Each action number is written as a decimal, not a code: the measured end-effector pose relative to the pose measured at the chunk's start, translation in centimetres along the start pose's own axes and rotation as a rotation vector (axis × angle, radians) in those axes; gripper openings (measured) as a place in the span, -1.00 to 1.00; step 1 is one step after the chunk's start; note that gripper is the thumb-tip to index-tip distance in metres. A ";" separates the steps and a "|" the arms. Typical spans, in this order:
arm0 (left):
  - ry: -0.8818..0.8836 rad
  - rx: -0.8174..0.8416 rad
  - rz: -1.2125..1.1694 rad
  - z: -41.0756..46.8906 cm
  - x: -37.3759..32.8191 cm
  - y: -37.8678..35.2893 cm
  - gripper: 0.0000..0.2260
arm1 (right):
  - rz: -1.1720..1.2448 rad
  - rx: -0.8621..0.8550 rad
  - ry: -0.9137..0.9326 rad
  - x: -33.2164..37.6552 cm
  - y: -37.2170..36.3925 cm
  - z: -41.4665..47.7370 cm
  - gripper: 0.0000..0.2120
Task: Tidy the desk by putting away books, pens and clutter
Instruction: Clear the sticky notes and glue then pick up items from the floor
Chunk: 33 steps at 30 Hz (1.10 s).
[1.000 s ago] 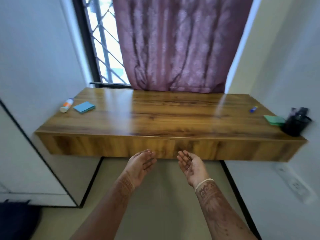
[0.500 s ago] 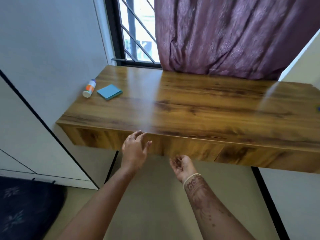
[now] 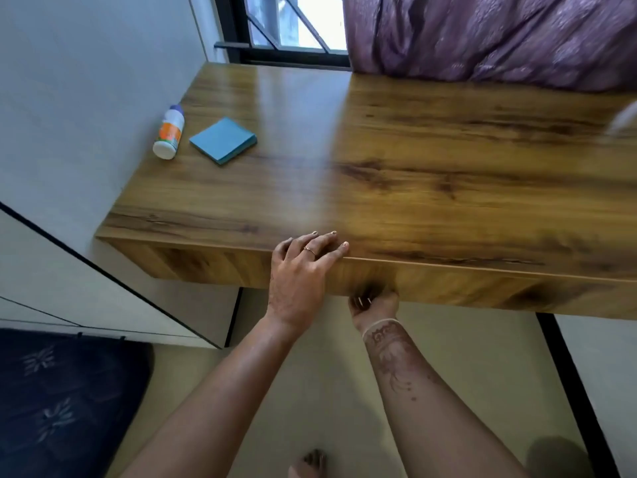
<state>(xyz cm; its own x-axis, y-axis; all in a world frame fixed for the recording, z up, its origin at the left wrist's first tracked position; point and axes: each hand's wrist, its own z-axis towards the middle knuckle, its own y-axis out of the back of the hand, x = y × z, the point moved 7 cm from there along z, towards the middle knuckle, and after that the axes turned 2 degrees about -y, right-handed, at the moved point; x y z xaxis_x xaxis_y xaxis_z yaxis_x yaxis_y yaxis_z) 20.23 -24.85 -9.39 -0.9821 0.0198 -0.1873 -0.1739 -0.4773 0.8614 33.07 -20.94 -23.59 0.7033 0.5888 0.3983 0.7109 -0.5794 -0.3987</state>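
1. The wooden desk (image 3: 431, 174) juts out from the left wall. Its near edge runs from the left corner down to the right and out of view. Its far edge meets the window (image 3: 296, 29) and the hem of a purple curtain (image 3: 482, 39).
2. The left hand (image 3: 303, 270) lies palm down over the near edge. Its fingers are spread and straight on the top, and it holds nothing.
3. The right hand (image 3: 374, 303) is lower and just to the right, apart from the left. It is palm up beneath the front panel (image 3: 482, 291), with its fingers curled up against the panel's lower edge. The fingertips are blurred and partly hidden.
4. A white bottle (image 3: 169, 132) with an orange label lies on its side at the far left, close to the wall.
5. A blue sticky-note pad (image 3: 223, 140) lies flat just to the right of the bottle, not touching it. Both are well back from the near edge and far from the hands.
6. Bare wood stretches from the pad rightward and from the left hand back to the curtain.
7. Below the desk is a pale floor (image 3: 344, 374), where the toes of one foot (image 3: 310, 460) show at the bottom.
8. A white cabinet (image 3: 103, 288) stands to the left under the desk's corner. A dark blue patterned fabric (image 3: 62, 401) lies nearer on the left.
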 end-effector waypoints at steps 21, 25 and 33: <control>0.122 0.134 -0.182 -1.0 -0.8 0.7 -0.69 | 0.105 -0.070 0.062 -3.8 5.3 -2.0 -0.40; 0.158 0.122 -0.189 -5.0 -1.1 2.2 -0.76 | 0.062 -0.084 0.015 -4.5 7.7 -3.4 -0.42; 0.234 0.178 -0.160 -11.7 -3.0 4.5 -0.74 | -0.490 -0.366 0.862 -1.7 11.7 -15.0 -0.61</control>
<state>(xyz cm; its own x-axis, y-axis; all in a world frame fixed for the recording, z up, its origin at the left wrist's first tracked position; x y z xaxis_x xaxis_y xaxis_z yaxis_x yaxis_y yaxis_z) 23.26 -37.37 -10.49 -0.9015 -0.1302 -0.4127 -0.3550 -0.3230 0.8773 40.20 -37.20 -16.54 0.0025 0.2883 0.9575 0.7745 -0.6063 0.1805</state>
